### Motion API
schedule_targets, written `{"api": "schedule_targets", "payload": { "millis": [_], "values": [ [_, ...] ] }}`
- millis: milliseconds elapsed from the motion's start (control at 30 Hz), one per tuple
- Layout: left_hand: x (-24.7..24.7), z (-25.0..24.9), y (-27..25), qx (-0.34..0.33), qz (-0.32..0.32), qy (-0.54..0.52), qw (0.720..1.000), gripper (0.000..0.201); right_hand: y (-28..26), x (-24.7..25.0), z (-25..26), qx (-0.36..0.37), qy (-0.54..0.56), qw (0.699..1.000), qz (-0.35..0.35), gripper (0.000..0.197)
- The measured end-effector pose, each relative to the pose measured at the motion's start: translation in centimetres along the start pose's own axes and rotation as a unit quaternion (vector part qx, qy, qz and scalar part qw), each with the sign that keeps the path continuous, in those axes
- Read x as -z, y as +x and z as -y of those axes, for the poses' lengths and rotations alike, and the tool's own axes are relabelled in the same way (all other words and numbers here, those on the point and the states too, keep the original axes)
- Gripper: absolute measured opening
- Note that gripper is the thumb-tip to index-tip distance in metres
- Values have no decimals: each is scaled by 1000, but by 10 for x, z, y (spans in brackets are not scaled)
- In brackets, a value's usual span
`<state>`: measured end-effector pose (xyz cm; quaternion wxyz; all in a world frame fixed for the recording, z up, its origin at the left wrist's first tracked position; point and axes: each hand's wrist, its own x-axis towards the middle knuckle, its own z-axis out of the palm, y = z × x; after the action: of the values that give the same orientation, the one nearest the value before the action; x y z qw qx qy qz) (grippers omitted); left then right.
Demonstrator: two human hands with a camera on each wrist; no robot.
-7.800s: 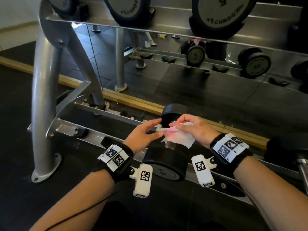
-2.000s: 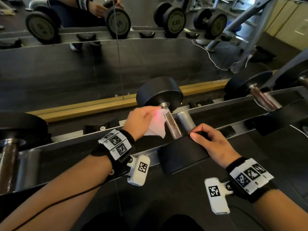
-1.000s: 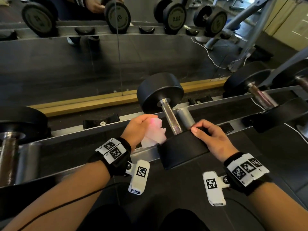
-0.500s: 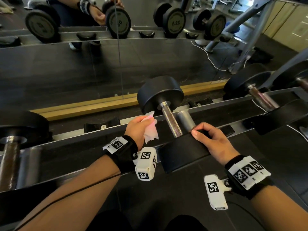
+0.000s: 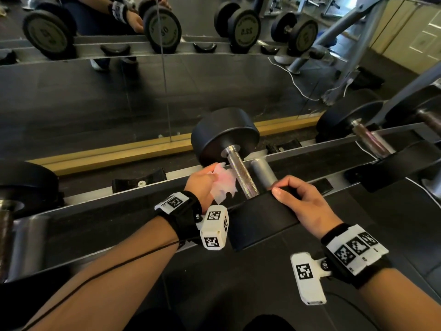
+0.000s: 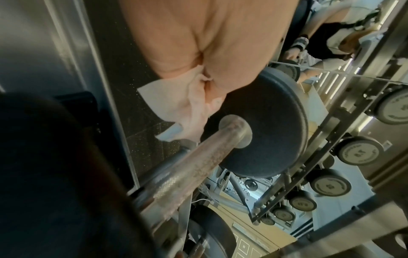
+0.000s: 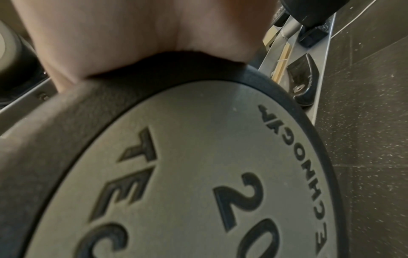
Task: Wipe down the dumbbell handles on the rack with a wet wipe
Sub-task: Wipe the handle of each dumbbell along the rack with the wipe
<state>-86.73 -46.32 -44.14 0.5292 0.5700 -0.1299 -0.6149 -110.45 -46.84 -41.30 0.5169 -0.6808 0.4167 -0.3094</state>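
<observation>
- Left hand [image 5: 201, 181]: we hold the wipe [image 5: 223, 185] bunched in curled fingers, just left of the handle [image 5: 242, 174]. In the head view it lies just beside the handle's far end; the left wrist view shows a gap between wipe [image 6: 183, 108] and handle [image 6: 192, 164], so we cannot tell whether they touch.
- Right hand [image 5: 304, 203]: fingers curl over the top edge of the near head [image 5: 260, 220], gripping it. The right wrist view shows the palm pressed on that head's rim [image 7: 73, 108], above a face marked 20.
- Dumbbell: lies across the rack [image 5: 100, 225], far head [image 5: 224, 132] toward the mirror, near head toward us, handle bare and shiny between them.
- Other dumbbells: one at far left [image 5: 14, 192], one at right [image 5: 372, 142] with its handle exposed, and a further one at the frame's right edge; no wipe or hand near any.
- Progress, as we judge it: work is on the middle dumbbell. Nothing shows how much of its handle is already clean; no wet streak can be made out.
- Left to do, as we judge it: close the wipe round this handle and run it along the length, the right hand steadying the head; then the neighbours, whose state we cannot read.
</observation>
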Motion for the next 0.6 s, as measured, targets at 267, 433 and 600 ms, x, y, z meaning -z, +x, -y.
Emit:
{"api": "schedule_targets", "payload": {
  "millis": [267,433,600],
  "values": [
    [6,11,-12,18,134,-30,990,35,-2,-1,3,-8,8,1000,-3,31],
    [20,10,-17,0,151,-31,988,34,-2,0,2,-10,15,1000,2,31],
    [-2,-5,-9,-57,112,-69,990,28,-2,-1,1,-2,5,1000,-8,22]
  ]
}}
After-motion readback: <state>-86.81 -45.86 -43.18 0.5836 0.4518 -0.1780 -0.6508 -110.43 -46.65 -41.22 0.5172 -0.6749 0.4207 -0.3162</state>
